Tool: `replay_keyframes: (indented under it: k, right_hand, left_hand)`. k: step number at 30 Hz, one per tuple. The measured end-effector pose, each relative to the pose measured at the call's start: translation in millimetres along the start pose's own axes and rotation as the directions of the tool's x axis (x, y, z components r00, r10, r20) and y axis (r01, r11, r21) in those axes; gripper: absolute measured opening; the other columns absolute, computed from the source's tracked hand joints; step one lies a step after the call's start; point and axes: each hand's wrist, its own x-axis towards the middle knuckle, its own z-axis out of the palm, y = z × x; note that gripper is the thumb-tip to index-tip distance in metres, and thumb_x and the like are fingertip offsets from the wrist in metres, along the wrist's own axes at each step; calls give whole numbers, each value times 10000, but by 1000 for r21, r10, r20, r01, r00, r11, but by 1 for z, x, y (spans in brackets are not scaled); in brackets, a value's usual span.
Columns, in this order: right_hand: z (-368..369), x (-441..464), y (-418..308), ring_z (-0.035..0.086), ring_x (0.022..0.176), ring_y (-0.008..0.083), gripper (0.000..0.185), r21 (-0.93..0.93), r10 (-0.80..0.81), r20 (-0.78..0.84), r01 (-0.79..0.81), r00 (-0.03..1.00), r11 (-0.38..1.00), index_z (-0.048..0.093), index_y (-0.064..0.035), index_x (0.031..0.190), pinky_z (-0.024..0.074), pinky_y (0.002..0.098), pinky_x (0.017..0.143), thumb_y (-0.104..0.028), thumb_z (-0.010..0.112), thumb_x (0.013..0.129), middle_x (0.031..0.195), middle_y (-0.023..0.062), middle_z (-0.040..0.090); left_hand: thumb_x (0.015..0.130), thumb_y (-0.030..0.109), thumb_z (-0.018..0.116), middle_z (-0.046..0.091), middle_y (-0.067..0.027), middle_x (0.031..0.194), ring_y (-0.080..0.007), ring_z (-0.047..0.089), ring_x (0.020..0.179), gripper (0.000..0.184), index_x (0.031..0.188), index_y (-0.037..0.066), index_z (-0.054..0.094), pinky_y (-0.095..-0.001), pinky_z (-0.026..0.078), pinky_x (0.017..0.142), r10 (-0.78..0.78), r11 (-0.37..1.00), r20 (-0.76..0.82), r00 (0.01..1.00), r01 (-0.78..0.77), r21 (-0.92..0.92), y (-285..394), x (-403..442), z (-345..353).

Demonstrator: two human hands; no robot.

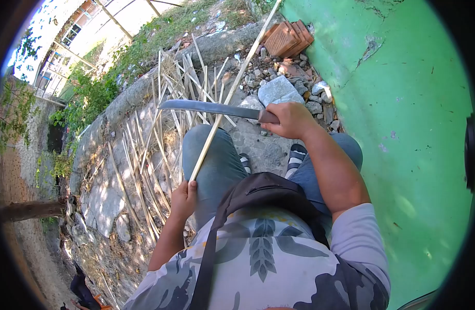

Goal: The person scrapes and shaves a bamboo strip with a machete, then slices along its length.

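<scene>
My right hand is wrapped round the brown handle of a machete. Its long, slightly curved blade points left and lies across a long pale bamboo strip. By its near end, my left hand grips that strip beside my left knee. From there the strip slants up and away, over my thigh and past the top of the view. Whether the blade's edge bites into the strip I cannot tell.
Many loose bamboo strips lie on the ground ahead and to the left. A grey stone block, rubble and stacked clay tiles stand by the green wall on the right. A low concrete edge runs behind the strips.
</scene>
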Motion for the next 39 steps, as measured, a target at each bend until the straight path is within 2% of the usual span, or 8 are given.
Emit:
replay_keyframes:
  k: [5,11,19,22,26,29,32,39]
  right_hand:
    - [-10,-1,-22,711,766,395,435,-76,118,-28,-120,993,990,649,-92,969,544,527,693,-524,662,918,788,172,712]
    - [4,-8,-24,707,760,408,457,-48,-94,-5,94,996,994,651,-100,943,538,525,676,-555,607,949,777,176,708]
    - [14,12,15,700,797,447,505,41,213,-93,-210,973,977,653,-82,941,539,554,703,-577,562,976,805,214,711]
    - [15,2,1,686,792,445,459,38,152,-72,-150,986,988,643,-93,986,526,547,690,-548,582,982,803,199,702]
    - [13,-6,-27,686,793,441,456,-32,-52,42,53,998,998,622,-94,957,523,550,695,-549,600,965,791,190,691]
    - [14,1,-15,704,830,428,473,-50,20,60,-17,998,999,641,-110,990,543,537,722,-579,600,949,821,183,718]
    - [24,13,12,702,852,434,500,-14,269,-18,-269,963,963,644,-101,1001,544,535,734,-595,574,964,843,193,722]
    - [17,3,-4,699,822,443,505,29,132,-19,-131,991,991,646,-106,991,538,552,710,-605,573,958,825,204,715]
  left_hand:
    - [1054,500,517,563,-190,637,-327,541,575,558,810,-1,543,-439,449,592,-16,1000,-8,1000,16,16,2,-2,-1]
    - [1047,488,533,580,-231,653,-414,568,596,548,808,-5,541,-477,457,597,9,999,-25,1000,-8,42,2,-1,0]
    - [1038,505,534,597,-255,674,-483,573,639,557,816,-6,548,-506,454,606,-47,992,-61,997,53,112,4,-4,0]
    - [1054,496,510,541,-211,624,-358,545,576,571,781,-6,525,-464,437,583,-20,986,-48,999,28,163,6,-3,-3]
    - [1039,511,528,586,-243,653,-468,565,616,564,802,-1,533,-511,444,595,-17,995,-33,999,20,98,13,-5,-2]
    - [1038,511,529,579,-240,646,-464,567,612,566,793,1,527,-511,441,589,-17,995,-46,999,22,101,11,-5,-2]
    - [1040,501,531,576,-237,641,-459,565,606,561,783,2,524,-507,439,583,-9,991,-64,998,17,135,14,-4,-3]
    - [1040,443,571,561,-216,613,-401,531,550,521,767,2,520,-481,434,561,3,992,-59,998,5,126,11,-2,-3]
